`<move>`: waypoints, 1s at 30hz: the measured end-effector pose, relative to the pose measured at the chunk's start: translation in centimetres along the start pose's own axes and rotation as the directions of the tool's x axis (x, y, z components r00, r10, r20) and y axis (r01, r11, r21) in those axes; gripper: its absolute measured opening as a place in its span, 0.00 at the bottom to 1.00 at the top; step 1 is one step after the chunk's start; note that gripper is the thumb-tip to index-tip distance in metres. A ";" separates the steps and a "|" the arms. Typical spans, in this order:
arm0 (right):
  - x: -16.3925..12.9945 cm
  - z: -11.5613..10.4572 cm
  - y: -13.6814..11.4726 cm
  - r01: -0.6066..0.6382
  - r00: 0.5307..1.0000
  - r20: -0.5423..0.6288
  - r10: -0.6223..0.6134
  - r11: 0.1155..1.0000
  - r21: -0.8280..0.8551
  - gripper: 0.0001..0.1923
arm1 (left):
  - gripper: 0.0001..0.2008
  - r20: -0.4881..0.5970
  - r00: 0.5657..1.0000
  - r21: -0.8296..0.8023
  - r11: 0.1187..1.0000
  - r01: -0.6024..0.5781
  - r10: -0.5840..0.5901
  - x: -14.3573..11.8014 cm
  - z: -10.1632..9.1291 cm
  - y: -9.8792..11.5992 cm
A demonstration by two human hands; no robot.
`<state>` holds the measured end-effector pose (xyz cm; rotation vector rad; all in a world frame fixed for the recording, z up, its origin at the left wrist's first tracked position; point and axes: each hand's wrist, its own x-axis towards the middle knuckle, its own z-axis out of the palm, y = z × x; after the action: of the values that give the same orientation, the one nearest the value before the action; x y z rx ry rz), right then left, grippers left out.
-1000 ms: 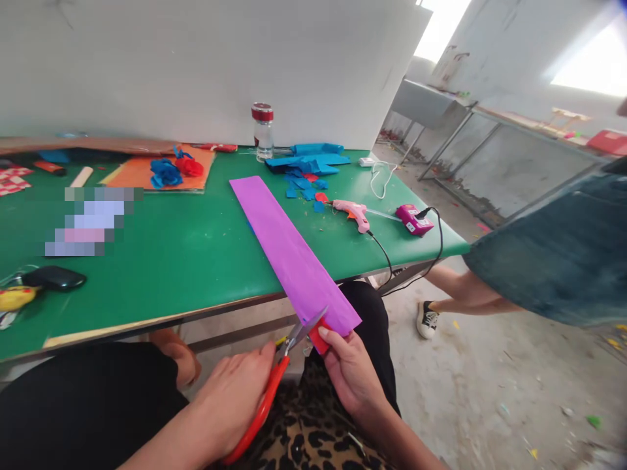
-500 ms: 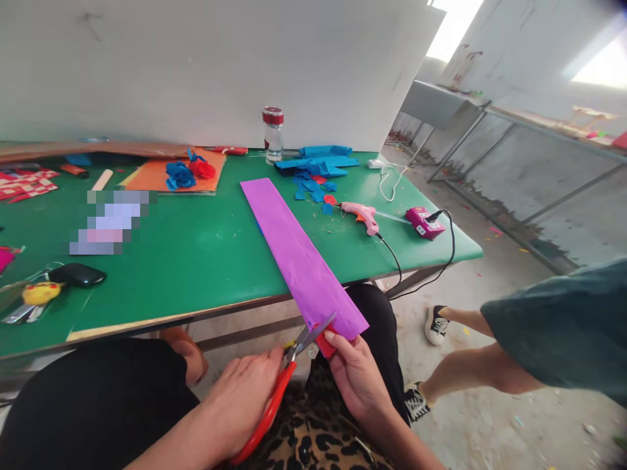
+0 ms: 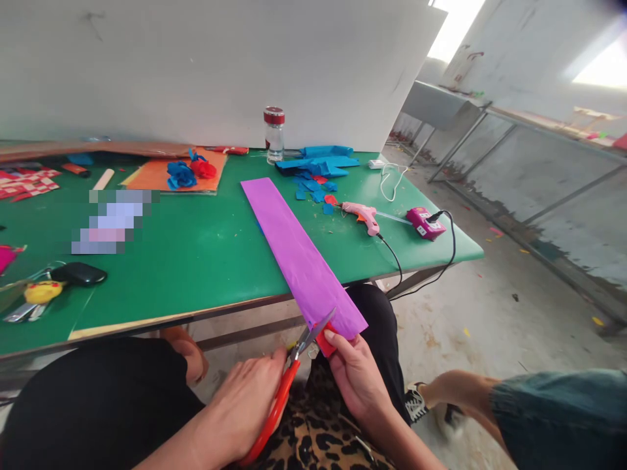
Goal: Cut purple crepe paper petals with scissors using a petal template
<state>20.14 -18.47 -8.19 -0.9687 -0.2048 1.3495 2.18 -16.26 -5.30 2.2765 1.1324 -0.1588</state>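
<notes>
left hand (image 3: 245,408) closed around red scissors (image 3: 287,385), lower centre | right hand (image 3: 355,375) pinching near end of purple paper strip (image 3: 298,254) | blades just entering strip edge; cut barely begun, nearly whole length left

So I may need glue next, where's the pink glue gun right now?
In the head view, the pink glue gun lies on the green table, right of the purple paper strip, between blue paper scraps and a pink power box.

Green table (image 3: 196,254) with purple paper strip (image 3: 294,251), pink glue gun (image 3: 361,214), perhaps keys (image 3: 29,301).
</notes>
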 end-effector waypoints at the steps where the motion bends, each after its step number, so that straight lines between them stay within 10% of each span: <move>1: 0.0 0.0 0.0 0.001 1.000 0.006 -0.001 1.000 -0.002 0.14 | 0.07 0.006 1.000 -0.004 1.000 -0.001 0.001 0.1 -0.1 -0.1; 18: 0.1 0.0 -0.3 -0.042 0.999 0.003 0.042 0.995 0.095 0.14 | 0.07 -0.071 0.996 -0.154 0.987 0.035 -0.046 -3.0 -0.7 -3.9; 23: 0.2 0.4 0.5 -0.082 0.996 -0.004 0.084 0.987 0.135 0.17 | 0.12 -0.377 0.893 -0.388 0.918 0.087 -0.244 -3.2 1.7 -5.6; 30: 0.7 3.0 2.1 -0.149 0.989 0.009 0.149 0.984 0.098 0.17 | 0.13 -0.390 0.860 -0.655 0.756 -0.007 -0.330 0.2 0.5 -2.4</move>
<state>16.90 -16.66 -8.08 -0.9142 -0.0664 1.4833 0.53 -15.26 -6.86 1.6121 1.3737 0.6868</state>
